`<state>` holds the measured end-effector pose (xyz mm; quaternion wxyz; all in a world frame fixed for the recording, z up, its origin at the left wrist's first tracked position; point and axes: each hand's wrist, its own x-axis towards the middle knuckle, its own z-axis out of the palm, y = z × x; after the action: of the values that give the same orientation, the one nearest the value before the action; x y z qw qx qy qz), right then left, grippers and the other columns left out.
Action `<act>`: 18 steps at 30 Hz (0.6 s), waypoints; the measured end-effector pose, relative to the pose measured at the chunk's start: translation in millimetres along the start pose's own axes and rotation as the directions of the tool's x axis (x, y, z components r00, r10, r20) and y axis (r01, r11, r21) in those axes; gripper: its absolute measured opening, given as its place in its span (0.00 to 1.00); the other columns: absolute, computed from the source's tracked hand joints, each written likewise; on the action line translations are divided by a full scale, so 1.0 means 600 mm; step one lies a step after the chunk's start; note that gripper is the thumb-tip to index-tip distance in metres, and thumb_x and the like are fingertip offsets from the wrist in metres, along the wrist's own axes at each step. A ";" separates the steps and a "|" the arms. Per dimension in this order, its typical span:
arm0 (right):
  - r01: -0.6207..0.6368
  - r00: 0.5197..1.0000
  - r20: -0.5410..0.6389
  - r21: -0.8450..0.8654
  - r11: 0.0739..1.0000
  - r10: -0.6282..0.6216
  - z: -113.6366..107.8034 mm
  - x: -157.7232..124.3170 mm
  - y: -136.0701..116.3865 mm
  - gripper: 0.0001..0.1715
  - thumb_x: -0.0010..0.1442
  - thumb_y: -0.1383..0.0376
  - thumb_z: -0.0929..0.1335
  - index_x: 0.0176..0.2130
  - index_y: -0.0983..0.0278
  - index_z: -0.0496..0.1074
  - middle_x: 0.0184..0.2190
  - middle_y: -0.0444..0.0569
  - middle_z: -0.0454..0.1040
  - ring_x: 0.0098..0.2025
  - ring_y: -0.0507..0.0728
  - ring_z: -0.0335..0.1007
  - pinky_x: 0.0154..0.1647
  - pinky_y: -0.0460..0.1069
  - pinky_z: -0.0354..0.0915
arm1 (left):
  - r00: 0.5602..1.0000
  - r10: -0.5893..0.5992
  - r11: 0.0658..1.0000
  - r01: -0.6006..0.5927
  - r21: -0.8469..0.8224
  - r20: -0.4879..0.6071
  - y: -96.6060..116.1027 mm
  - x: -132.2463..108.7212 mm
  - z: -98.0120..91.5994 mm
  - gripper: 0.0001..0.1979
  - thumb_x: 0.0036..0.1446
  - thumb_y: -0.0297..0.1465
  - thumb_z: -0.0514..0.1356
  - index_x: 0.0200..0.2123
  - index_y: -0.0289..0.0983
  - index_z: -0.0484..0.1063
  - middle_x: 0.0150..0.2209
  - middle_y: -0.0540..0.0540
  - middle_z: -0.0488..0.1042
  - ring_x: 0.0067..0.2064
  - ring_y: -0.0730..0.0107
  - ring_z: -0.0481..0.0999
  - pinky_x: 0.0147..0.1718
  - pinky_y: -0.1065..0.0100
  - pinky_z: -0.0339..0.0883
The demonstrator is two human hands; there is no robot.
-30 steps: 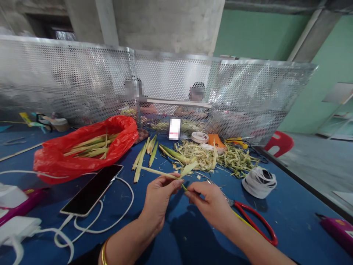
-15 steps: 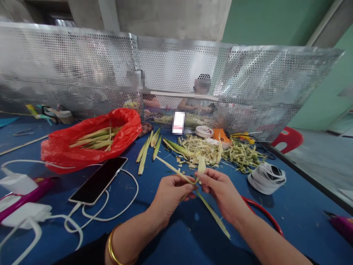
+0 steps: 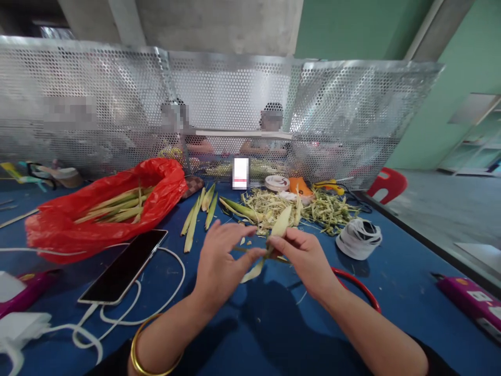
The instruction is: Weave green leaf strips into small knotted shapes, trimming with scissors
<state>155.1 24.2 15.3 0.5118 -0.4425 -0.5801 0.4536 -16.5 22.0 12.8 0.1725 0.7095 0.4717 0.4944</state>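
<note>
My right hand (image 3: pixel 303 256) pinches crossed pale green leaf strips (image 3: pixel 281 223) between thumb and fingers, above the blue table. One broad end points up past the fingertips, and a narrower end slants down to the left. My left hand (image 3: pixel 223 256) is beside them with its fingers spread; the thumb tip reaches close to the strips, and whether it touches them I cannot tell. Beyond the hands lie several cut leaf pieces (image 3: pixel 191 225) and a heap of pale shredded strips (image 3: pixel 270 204). A greener braided-looking pile (image 3: pixel 331 209) is to its right.
At left stand a red plastic bag (image 3: pixel 164 183) of leaf strips and a phone (image 3: pixel 124 269) on a white cable. A white roll (image 3: pixel 358 239), a red cable (image 3: pixel 362 287) and a purple power strip (image 3: pixel 469 303) are at right. Behind a perforated metal screen (image 3: pixel 230 89) people sit.
My left hand has let go of the strips and opened, moving left. In my right hand the strips have turned, the lower end now pointing left. The view has shifted right.
</note>
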 end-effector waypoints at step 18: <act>0.238 0.961 -0.121 -0.083 0.968 -0.247 -0.007 -0.017 -0.025 0.08 0.57 0.63 0.67 0.27 0.63 0.67 0.21 0.41 0.64 0.24 0.50 0.60 0.27 0.46 0.59 | 0.767 -0.318 0.894 0.438 -0.092 0.558 0.032 0.019 0.018 0.11 0.48 0.34 0.56 0.19 0.37 0.74 0.19 0.50 0.73 0.16 0.76 0.66 0.17 0.74 0.52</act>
<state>159.3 11.7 28.6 0.5852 -0.4138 -0.6101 0.3376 3.4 24.6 27.8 0.4682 0.6839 0.4828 0.2827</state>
